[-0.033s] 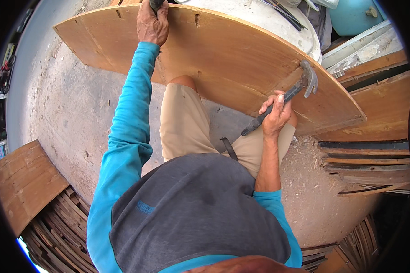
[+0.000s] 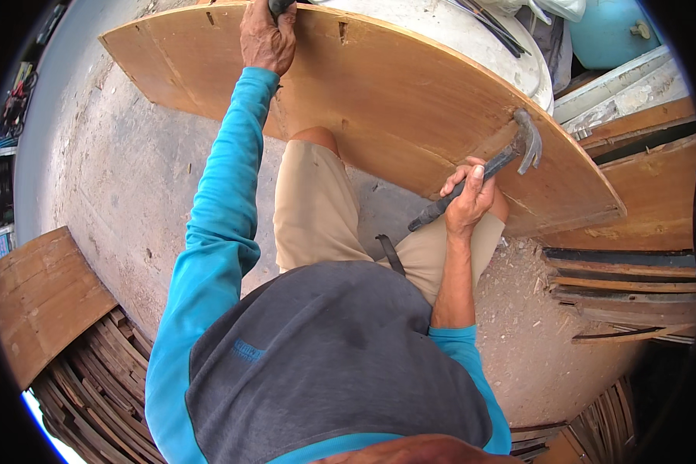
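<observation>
A large wooden panel [image 2: 394, 100] stands tilted on edge in front of my knees. My right hand [image 2: 472, 197] is closed round the dark handle of a claw hammer [image 2: 503, 158], with thumb and fingers on the grip. Its metal head is close to the panel's right part; whether they touch I cannot tell. My left hand [image 2: 268, 37] is stretched out to the panel's far edge, its fingers closed round a black handle [image 2: 280, 6]. The rest of that tool lies beyond the top of the picture or behind the panel.
Behind the panel is a white round surface [image 2: 410, 19] with thin dark rods [image 2: 491, 27] on it. A blue container [image 2: 607, 31] is at the far right. Stacked wooden strips [image 2: 93, 387] lie at lower left beside another panel [image 2: 46, 301]; more boards [image 2: 626, 286] are at right.
The whole view has shifted slightly, so the panel's far edge sits a little higher. Both hands keep their grips.
</observation>
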The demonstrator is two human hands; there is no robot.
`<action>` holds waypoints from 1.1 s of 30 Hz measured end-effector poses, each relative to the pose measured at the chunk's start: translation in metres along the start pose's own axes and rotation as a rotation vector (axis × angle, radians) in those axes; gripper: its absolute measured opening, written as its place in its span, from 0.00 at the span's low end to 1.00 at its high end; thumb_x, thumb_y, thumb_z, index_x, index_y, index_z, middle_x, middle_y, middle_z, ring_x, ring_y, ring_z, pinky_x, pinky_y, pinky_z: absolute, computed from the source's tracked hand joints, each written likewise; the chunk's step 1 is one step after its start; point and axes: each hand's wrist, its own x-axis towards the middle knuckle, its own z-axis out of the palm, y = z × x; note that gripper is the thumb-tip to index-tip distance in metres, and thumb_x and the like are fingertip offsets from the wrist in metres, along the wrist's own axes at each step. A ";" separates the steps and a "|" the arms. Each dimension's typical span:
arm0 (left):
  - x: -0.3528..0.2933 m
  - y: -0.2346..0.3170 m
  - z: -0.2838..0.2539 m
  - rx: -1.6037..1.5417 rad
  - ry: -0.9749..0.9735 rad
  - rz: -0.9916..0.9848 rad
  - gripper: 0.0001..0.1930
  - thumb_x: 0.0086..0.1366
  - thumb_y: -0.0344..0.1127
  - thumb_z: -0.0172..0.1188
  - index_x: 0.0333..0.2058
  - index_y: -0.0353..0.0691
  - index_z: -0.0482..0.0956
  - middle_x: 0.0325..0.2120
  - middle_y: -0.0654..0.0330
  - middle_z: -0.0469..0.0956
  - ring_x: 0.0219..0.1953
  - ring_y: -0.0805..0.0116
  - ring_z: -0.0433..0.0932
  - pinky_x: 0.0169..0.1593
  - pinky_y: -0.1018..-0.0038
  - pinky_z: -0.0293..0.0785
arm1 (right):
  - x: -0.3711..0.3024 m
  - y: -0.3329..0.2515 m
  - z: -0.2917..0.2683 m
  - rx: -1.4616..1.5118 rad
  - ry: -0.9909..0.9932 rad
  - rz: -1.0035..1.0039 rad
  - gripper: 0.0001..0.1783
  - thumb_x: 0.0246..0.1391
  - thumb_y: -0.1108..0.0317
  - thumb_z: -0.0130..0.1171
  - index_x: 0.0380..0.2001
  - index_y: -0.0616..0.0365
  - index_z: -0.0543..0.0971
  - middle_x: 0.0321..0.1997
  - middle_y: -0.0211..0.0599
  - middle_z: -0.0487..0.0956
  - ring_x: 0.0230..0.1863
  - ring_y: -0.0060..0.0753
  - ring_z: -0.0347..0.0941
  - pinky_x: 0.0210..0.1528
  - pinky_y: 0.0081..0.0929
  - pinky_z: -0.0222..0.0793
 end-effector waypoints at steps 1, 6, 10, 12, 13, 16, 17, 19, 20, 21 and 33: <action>-0.003 0.006 0.006 0.013 0.043 0.071 0.16 0.73 0.46 0.59 0.51 0.41 0.76 0.43 0.47 0.80 0.48 0.44 0.79 0.51 0.58 0.74 | -0.002 0.006 0.002 0.035 0.009 0.012 0.22 0.75 0.52 0.45 0.49 0.64 0.70 0.26 0.32 0.69 0.21 0.22 0.67 0.22 0.22 0.68; -0.004 0.027 0.013 0.004 0.047 0.074 0.17 0.74 0.46 0.58 0.53 0.42 0.75 0.44 0.48 0.79 0.48 0.44 0.80 0.52 0.58 0.75 | -0.012 0.024 -0.001 0.100 0.018 0.076 0.25 0.76 0.50 0.43 0.49 0.66 0.69 0.25 0.33 0.68 0.21 0.23 0.67 0.22 0.23 0.68; -0.008 0.021 0.008 0.106 -0.009 0.010 0.19 0.74 0.48 0.58 0.55 0.43 0.75 0.45 0.47 0.81 0.48 0.42 0.81 0.51 0.57 0.76 | -0.024 0.022 -0.005 0.091 0.012 0.113 0.25 0.76 0.50 0.43 0.47 0.68 0.70 0.21 0.30 0.65 0.17 0.21 0.63 0.19 0.20 0.64; -0.006 0.021 0.006 0.114 -0.011 0.010 0.19 0.74 0.49 0.58 0.55 0.43 0.75 0.45 0.46 0.82 0.49 0.41 0.81 0.51 0.56 0.76 | -0.028 0.021 0.000 0.085 -0.021 0.099 0.25 0.76 0.51 0.43 0.47 0.68 0.70 0.21 0.30 0.65 0.18 0.21 0.62 0.19 0.19 0.64; -0.005 0.023 0.005 0.107 -0.024 -0.007 0.19 0.74 0.48 0.58 0.55 0.43 0.74 0.45 0.46 0.82 0.49 0.41 0.81 0.51 0.56 0.76 | -0.030 0.020 -0.001 0.072 -0.035 0.090 0.24 0.76 0.52 0.43 0.46 0.68 0.70 0.21 0.30 0.66 0.18 0.20 0.62 0.19 0.19 0.64; -0.004 0.027 0.002 0.154 -0.078 0.002 0.17 0.74 0.45 0.57 0.54 0.44 0.75 0.45 0.46 0.82 0.49 0.42 0.80 0.52 0.56 0.76 | -0.024 0.031 0.001 0.048 -0.086 0.057 0.24 0.76 0.53 0.43 0.45 0.68 0.70 0.20 0.30 0.66 0.18 0.20 0.62 0.19 0.20 0.63; -0.005 0.028 0.001 0.164 -0.106 0.020 0.16 0.74 0.45 0.57 0.54 0.44 0.75 0.45 0.46 0.82 0.49 0.42 0.80 0.52 0.56 0.76 | -0.025 0.028 0.000 0.036 -0.078 0.107 0.22 0.76 0.55 0.44 0.45 0.68 0.70 0.20 0.30 0.66 0.18 0.20 0.62 0.20 0.20 0.63; -0.003 0.025 0.001 0.138 -0.130 0.060 0.15 0.74 0.43 0.57 0.53 0.44 0.75 0.44 0.47 0.81 0.50 0.43 0.80 0.54 0.55 0.75 | -0.024 0.034 -0.003 -0.017 -0.109 0.102 0.21 0.76 0.53 0.44 0.47 0.66 0.70 0.23 0.31 0.66 0.18 0.21 0.63 0.19 0.21 0.64; 0.001 0.024 0.003 0.102 -0.139 0.089 0.14 0.73 0.41 0.58 0.53 0.43 0.76 0.44 0.48 0.81 0.50 0.44 0.79 0.55 0.55 0.75 | -0.023 0.036 -0.003 -0.043 -0.122 0.100 0.21 0.75 0.53 0.44 0.48 0.65 0.70 0.24 0.32 0.66 0.18 0.22 0.63 0.19 0.22 0.64; -0.002 0.022 0.001 0.088 -0.124 0.103 0.15 0.73 0.40 0.59 0.53 0.43 0.75 0.45 0.48 0.81 0.50 0.44 0.79 0.55 0.55 0.75 | -0.023 0.037 -0.001 -0.036 -0.129 0.104 0.19 0.74 0.57 0.46 0.49 0.66 0.69 0.24 0.32 0.66 0.18 0.22 0.63 0.19 0.22 0.64; 0.121 -0.092 -0.090 -0.033 0.073 0.062 0.17 0.70 0.42 0.58 0.51 0.38 0.74 0.39 0.41 0.81 0.47 0.38 0.79 0.47 0.51 0.77 | -0.020 -0.037 0.132 -0.188 -0.244 -0.064 0.21 0.69 0.69 0.52 0.59 0.72 0.66 0.31 0.34 0.72 0.19 0.18 0.67 0.20 0.19 0.66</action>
